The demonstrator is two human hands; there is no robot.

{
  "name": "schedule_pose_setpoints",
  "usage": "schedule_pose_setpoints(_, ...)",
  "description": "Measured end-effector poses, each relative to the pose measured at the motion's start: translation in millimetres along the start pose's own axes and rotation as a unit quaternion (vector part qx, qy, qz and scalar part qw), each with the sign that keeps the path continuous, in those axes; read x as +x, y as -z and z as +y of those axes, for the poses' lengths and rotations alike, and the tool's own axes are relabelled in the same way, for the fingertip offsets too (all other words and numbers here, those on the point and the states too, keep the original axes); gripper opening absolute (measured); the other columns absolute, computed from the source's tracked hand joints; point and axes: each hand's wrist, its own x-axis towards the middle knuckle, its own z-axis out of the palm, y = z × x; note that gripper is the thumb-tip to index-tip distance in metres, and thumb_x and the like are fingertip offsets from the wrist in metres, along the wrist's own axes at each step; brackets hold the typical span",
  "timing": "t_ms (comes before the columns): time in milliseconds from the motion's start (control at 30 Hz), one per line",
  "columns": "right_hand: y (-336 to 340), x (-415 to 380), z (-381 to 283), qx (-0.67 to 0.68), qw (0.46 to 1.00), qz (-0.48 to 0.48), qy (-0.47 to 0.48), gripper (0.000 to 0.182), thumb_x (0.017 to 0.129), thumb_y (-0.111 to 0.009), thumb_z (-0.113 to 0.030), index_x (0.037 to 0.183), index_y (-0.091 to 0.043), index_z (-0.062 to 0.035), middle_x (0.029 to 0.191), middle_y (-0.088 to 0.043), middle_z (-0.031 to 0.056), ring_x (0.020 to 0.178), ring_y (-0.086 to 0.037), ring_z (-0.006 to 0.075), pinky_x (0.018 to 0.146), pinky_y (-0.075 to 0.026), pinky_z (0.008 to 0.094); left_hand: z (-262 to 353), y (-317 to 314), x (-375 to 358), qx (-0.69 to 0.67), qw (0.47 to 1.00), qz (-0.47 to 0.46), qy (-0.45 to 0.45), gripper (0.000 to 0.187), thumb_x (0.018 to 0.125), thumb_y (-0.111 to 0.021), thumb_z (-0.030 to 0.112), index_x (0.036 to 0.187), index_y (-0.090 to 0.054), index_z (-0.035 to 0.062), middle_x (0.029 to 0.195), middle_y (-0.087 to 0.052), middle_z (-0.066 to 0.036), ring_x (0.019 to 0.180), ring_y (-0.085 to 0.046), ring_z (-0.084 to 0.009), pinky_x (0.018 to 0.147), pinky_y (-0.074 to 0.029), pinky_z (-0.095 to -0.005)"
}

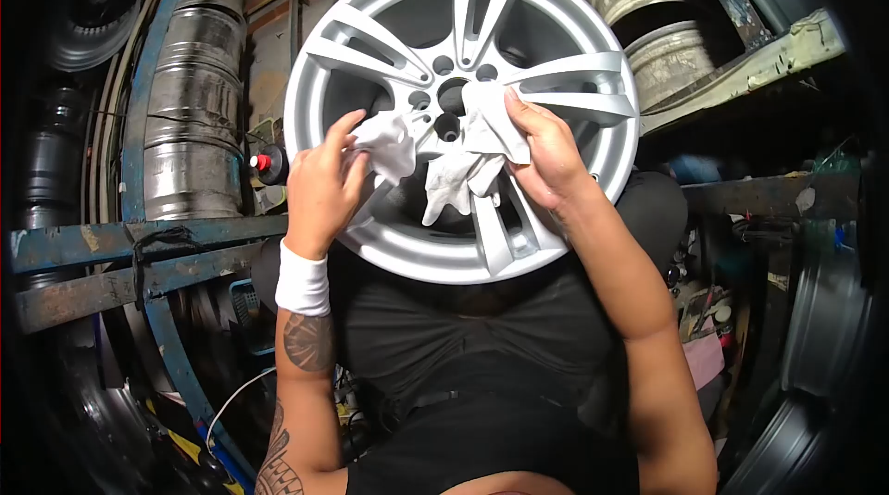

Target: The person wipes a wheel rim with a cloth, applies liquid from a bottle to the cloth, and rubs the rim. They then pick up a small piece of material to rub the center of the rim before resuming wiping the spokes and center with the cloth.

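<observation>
A silver multi-spoke alloy wheel rim (326,129) lies face up across the lap, in front of my body. My right hand (548,148) grips a crumpled white cloth (491,125), thumb on top, beside the hub. Part of this cloth droops over the lower spokes. At the left side of the wheel, my left hand (324,185) has its fingers curved around the edge of another white cloth piece (387,145). Whether the two pieces are joined cannot be made out. The centre bore and several bolt holes show around the cloth.
Stacked metal rims (193,97) stand on the left behind a blue metal frame (148,234). More rims (662,60) are stacked at the upper right beside a worn beam (741,72). A dark bottle with a red cap (260,162) sits close to the wheel's left edge.
</observation>
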Motion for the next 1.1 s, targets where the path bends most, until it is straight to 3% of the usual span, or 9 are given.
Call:
schedule_pose_setpoints(100,-5.2,-9.3,-3.2,0.005,1.0,-0.008,-0.008,0.037,0.11,-0.048,-0.031,0.113,-0.064,0.0021,0.104,-0.072,0.0116,0.092,-0.071,0.0187,0.087,-0.056,0.0337,-1.2,-4.8,-13.7,0.073,0.996,-0.044,0.041,0.015,0.093,-0.066,0.017,0.104,-0.062,0.0067,0.067,-0.068,-0.015,0.064,-0.066,-0.0365,0.079,-0.048,-0.0449)
schedule_pose_setpoints(200,-4.5,-11.8,-0.3,0.007,1.0,-0.022,-0.008,0.037,0.11,-0.048,-0.031,0.114,-0.065,0.0019,0.107,-0.072,0.0113,0.096,-0.071,0.0182,0.089,-0.056,0.0331,-1.7,-31.7,-25.9,0.219,0.975,-0.026,-0.017,0.024,0.095,-0.064,0.027,0.086,-0.068,0.0053,0.066,-0.067,-0.018,0.063,-0.067,-0.039,0.074,-0.049,-0.0499)
schedule_pose_setpoints(300,4.2,-12.6,5.1,0.001,0.999,-0.042,-0.014,0.037,0.11,-0.048,-0.03,0.115,-0.065,0.0024,0.107,-0.072,0.0107,0.097,-0.071,0.0176,0.089,-0.056,0.033,15.4,-16.9,-11.2,0.138,0.985,-0.049,0.092,0.025,0.095,-0.065,0.027,0.089,-0.07,0.0038,0.071,-0.07,-0.019,0.069,-0.069,-0.0395,0.073,-0.051,-0.0507)
schedule_pose_setpoints(367,5.4,-14.3,5.6,0.006,0.999,-0.044,-0.012,0.038,0.11,-0.048,-0.03,0.116,-0.065,0.0026,0.107,-0.072,0.0105,0.096,-0.071,0.0175,0.089,-0.055,0.033,37.5,-5.9,-8.6,0.095,0.986,0.052,0.13,0.021,0.093,-0.069,0.025,0.094,-0.073,0.0043,0.083,-0.074,-0.016,0.076,-0.071,-0.0381,0.079,-0.052,-0.0478)
schedule_pose_setpoints(500,0.1,-31.0,6.6,0.053,0.997,-0.039,-0.035,0.042,0.11,-0.048,-0.034,0.119,-0.064,0.0032,0.11,-0.073,0.0123,0.097,-0.072,0.0192,0.088,-0.057,0.0348,73.5,-3.7,-15.1,-0.031,0.993,0.117,0.001,0.032,0.09,-0.071,0.021,0.117,-0.07,0.0058,0.115,-0.072,-0.014,0.109,-0.066,-0.0326,0.096,-0.047,-0.0424)
schedule_pose_setpoints(567,-1.1,-44.9,13.5,0.081,0.994,-0.056,-0.045,0.042,0.11,-0.047,-0.034,0.124,-0.062,0.0029,0.113,-0.072,0.0123,0.1,-0.071,0.0197,0.089,-0.057,0.0351,96.3,-13.1,-21.3,-0.057,0.995,0.041,-0.078,0.054,0.093,-0.068,0.031,0.141,-0.059,0.0074,0.146,-0.052,-0.021,0.133,-0.048,-0.0397,0.111,-0.034,-0.0498)
schedule_pose_setpoints(633,-4.0,-62.0,20.9,0.118,0.991,-0.049,-0.048,0.042,0.111,-0.045,-0.033,0.127,-0.061,0.0023,0.118,-0.071,0.0118,0.104,-0.07,0.0192,0.092,-0.055,0.0342,106.4,-31.2,-24.2,-0.09,0.99,0.045,-0.102,0.062,0.095,-0.064,0.041,0.146,-0.055,0.0087,0.156,-0.039,-0.024,0.141,-0.037,-0.043,0.116,-0.026,-0.0541)
schedule_pose_setpoints(767,2.4,-92.4,38.0,0.158,0.986,-0.04,-0.044,0.043,0.112,-0.042,-0.034,0.137,-0.055,-0.0019,0.121,-0.067,0.0076,0.103,-0.067,0.0157,0.091,-0.054,0.033,128.5,-47.3,-43.3,-0.096,0.993,0.005,-0.067,0.062,0.096,-0.055,0.055,0.145,-0.059,0.0176,0.163,-0.026,-0.026,0.149,-0.021,-0.0467,0.118,-0.015,-0.0587)
schedule_pose_setpoints(1100,-9.7,-135.5,39.1,0.204,0.978,-0.014,-0.038,0.053,0.113,-0.033,-0.042,0.143,-0.049,-0.0017,0.136,-0.061,0.0098,0.125,-0.059,0.0197,0.106,-0.047,0.0373,146.5,-60.8,-84.2,-0.071,0.991,0.004,-0.113,0.066,0.102,-0.038,0.067,0.146,-0.06,0.0228,0.168,-0.016,-0.026,0.151,-0.013,-0.0474,0.117,-0.011,-0.0617)
